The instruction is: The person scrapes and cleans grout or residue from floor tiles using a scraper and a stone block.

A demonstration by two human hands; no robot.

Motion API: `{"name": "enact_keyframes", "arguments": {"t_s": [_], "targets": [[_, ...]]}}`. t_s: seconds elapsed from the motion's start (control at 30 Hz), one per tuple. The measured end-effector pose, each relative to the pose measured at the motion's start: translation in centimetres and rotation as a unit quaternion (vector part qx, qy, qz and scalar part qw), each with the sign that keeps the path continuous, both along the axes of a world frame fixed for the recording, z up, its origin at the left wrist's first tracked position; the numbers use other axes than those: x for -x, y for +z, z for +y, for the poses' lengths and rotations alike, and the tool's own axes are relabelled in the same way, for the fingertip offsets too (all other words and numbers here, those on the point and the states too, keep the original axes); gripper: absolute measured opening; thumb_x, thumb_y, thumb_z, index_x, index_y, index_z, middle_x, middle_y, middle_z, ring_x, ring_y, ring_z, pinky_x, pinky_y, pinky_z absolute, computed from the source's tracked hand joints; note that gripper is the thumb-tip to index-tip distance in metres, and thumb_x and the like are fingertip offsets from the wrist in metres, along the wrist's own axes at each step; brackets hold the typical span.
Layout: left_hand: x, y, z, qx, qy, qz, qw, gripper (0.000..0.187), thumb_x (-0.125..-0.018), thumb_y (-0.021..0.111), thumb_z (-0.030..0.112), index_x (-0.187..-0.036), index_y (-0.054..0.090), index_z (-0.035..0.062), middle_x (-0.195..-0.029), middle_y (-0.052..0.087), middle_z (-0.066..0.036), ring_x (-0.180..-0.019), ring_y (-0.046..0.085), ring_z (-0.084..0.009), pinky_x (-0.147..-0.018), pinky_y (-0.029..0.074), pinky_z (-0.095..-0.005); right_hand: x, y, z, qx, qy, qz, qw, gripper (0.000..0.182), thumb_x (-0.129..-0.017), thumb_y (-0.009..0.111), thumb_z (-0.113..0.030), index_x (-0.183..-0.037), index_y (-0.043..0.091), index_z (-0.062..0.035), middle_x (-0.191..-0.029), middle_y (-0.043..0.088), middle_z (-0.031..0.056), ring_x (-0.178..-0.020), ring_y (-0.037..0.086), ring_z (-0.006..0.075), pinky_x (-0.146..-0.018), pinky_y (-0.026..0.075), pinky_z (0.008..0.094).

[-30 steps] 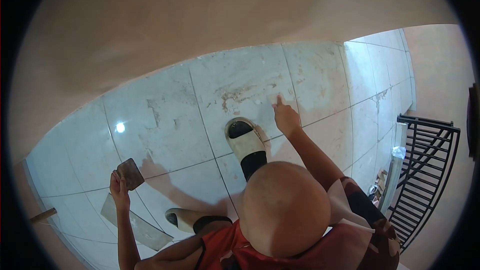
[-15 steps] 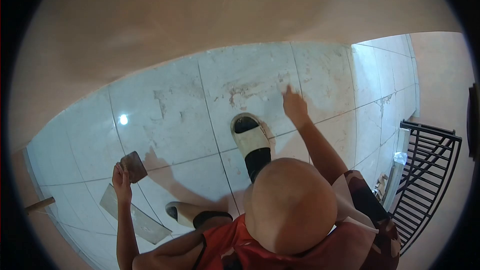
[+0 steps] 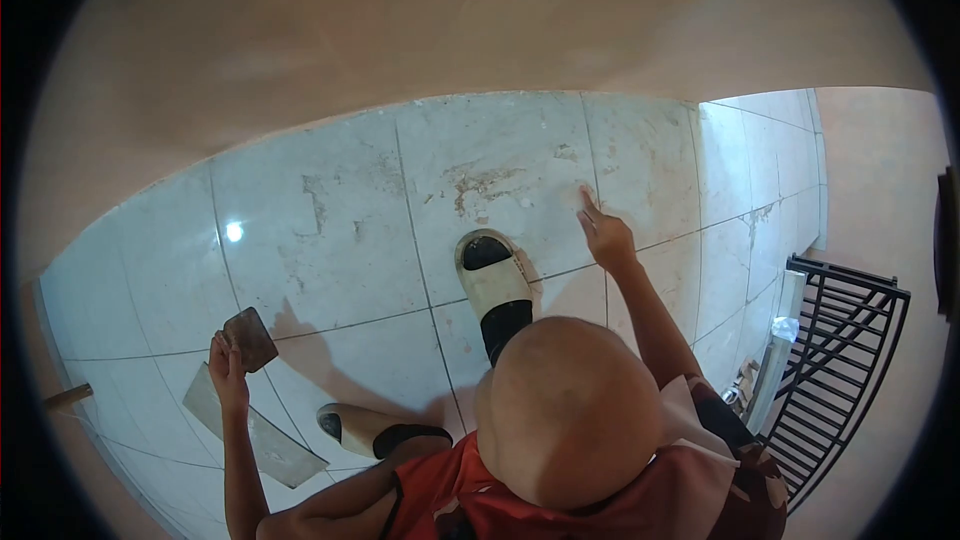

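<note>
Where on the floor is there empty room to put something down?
The big tile between the wall and the left hand is bare, apart from stains. The tiles beyond the right hand, toward the black gate, are bare too. It is crowded around the sandals and the loose tile piece.

the right hand (image 3: 606, 236) is pointing a finger at the stained tile floor (image 3: 330, 230), while the left hand (image 3: 228, 372) is gripping a brown pad (image 3: 250, 337) beside a loose tile strip (image 3: 255, 432).

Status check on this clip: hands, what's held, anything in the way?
Left hand grips scraper pad. Right hand empty, finger pointing at stained floor tile. Sandalled foot beside it.
</note>
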State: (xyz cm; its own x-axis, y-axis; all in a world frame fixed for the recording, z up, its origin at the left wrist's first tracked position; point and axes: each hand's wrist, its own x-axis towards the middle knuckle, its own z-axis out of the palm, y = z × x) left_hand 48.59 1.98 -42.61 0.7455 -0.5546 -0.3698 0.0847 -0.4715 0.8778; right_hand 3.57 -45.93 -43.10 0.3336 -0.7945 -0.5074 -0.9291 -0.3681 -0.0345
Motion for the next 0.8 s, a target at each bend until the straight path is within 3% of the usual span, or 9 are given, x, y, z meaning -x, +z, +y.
{"name": "enact_keyframes", "arguments": {"t_s": [0.07,0.13,0.2,0.27,0.53,0.67,0.8], "targets": [[-0.7,-1.0,2.1,-0.005,-0.020,0.024,0.999,0.019,-0.099,0.047,0.013,-0.113,0.051,-0.0004,-0.098,0.054,-0.001,-0.087,0.047,-0.0065,-0.077,0.041,-0.0213,5.2,-1.2,0.3,0.073,0.043,-0.077,0.993,0.046,-0.099,0.050,-0.029,-0.144,0.044,-0.0315,-0.088,0.067,0.0158,-0.085,0.066,0.0346,-0.072,0.052,0.0473],[-0.8,-1.5,2.8,-0.015,-0.037,0.011,0.999,0.030,-0.100,0.051,0.020,-0.119,0.051,-0.0024,-0.106,0.059,-0.005,-0.097,0.053,-0.0103,-0.085,0.046,-0.0250,9.2,-0.8,1.6,0.060,0.054,-0.043,0.996,0.046,-0.098,0.052,-0.027,-0.143,0.045,-0.0339,-0.083,0.066,0.0155,-0.081,0.066,0.0345,-0.071,0.052,0.0469],[-0.4,-1.8,2.3,-0.011,-0.019,0.032,0.999,0.026,-0.100,0.049,0.019,-0.116,0.051,-0.0012,-0.103,0.057,-0.003,-0.093,0.051,-0.0084,-0.082,0.045,-0.0233,11.9,-0.7,3.2,0.045,0.067,-0.009,0.997,0.047,-0.097,0.054,-0.026,-0.142,0.046,-0.0364,-0.079,0.064,0.0151,-0.077,0.065,0.0344,-0.069,0.052,0.0466],[-0.5,-1.8,1.6,-0.009,0.002,0.050,0.999,0.022,-0.100,0.048,0.017,-0.114,0.051,-0.0001,-0.100,0.056,-0.001,-0.089,0.049,-0.0065,-0.079,0.043,-0.0215,13.4,-1.4,4.5,0.003,0.027,-0.053,0.998,0.047,-0.098,0.054,-0.026,-0.142,0.046,-0.0373,-0.079,0.064,0.0149,-0.073,0.065,0.0348,-0.066,0.052,0.0470],[-1.5,-0.7,-2.2,-0.009,-0.038,0.025,0.999,0.019,-0.101,0.048,0.017,-0.111,0.052,0.0016,-0.097,0.055,0.000,-0.085,0.047,-0.0045,-0.075,0.042,-0.0206,7.3,-2.8,-0.2,0.064,0.089,-0.007,0.994,0.043,-0.098,0.052,-0.027,-0.141,0.049,-0.0297,-0.078,0.065,0.0171,-0.073,0.066,0.0373,-0.065,0.052,0.0476],[-1.4,-1.6,-1.0,0.015,-0.036,0.029,0.999,0.018,-0.100,0.047,0.016,-0.110,0.051,0.0023,-0.097,0.054,0.000,-0.083,0.046,-0.0042,-0.073,0.042,-0.0201,7.3,-2.3,0.6,-0.002,0.042,0.016,0.999,0.041,-0.098,0.051,-0.028,-0.139,0.050,-0.0277,-0.081,0.067,0.0189,-0.075,0.066,0.0379,-0.066,0.052,0.0483],[-0.1,-1.7,-1.5,-0.019,-0.045,0.019,0.999,0.015,-0.100,0.048,0.017,-0.105,0.051,0.0037,-0.095,0.054,0.001,-0.082,0.046,-0.0042,-0.071,0.042,-0.0193,6.1,-2.9,-0.6,0.041,0.022,-0.016,0.999,0.041,-0.097,0.054,-0.028,-0.138,0.053,-0.0238,-0.087,0.069,0.0205,-0.080,0.067,0.0398,-0.073,0.053,0.0483]]}}
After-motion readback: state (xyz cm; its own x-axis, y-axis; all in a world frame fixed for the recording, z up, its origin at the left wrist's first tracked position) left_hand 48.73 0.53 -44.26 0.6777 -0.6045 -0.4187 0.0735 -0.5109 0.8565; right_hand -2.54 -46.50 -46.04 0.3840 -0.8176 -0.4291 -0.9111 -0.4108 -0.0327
